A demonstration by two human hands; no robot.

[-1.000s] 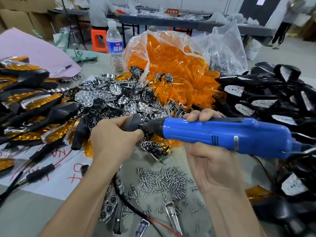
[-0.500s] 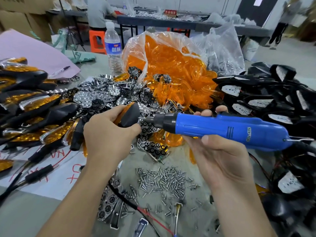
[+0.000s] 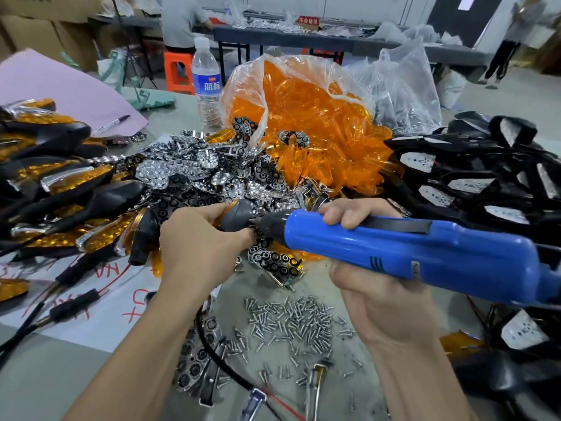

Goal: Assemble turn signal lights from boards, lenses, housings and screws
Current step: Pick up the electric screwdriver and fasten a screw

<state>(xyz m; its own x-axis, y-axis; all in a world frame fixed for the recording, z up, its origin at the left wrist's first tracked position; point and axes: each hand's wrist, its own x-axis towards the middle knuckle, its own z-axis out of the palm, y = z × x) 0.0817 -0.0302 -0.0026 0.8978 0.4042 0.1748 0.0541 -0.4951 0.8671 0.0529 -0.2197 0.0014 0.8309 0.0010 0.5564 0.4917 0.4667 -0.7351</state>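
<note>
A crowded factory workbench (image 3: 45,375), other tables and workers in the hall behind, where a person appears to be screwing together a turn signal light amid heaps of parts. The left hand (image 3: 197,253) has fingers and thumb curled round a dark grey housing (image 3: 239,215), held above the bench at mid-frame. The right hand (image 3: 385,299) is wrapped round a blue electric screwdriver (image 3: 409,250), one finger lying over its black lever. The tool's long axis runs close to level, right to left, and its dark nose meets the housing. The bit itself is hidden, so whether it sits in a screw head cannot be told. The housing lies straight off the tool's tip, to the left of the right hand's fingers, and only the left hand steadies it. The coming move probably depends on housing and tool staying in line. Loose screws (image 3: 291,323) lie on the bench below, between the two wrists and nearer the right. A clear bag of orange lenses (image 3: 303,117) stands behind, with reflector boards (image 3: 188,174) spilled before it, black housings (image 3: 485,177) heaped to the right and finished lights (image 3: 60,183) to the left
</note>
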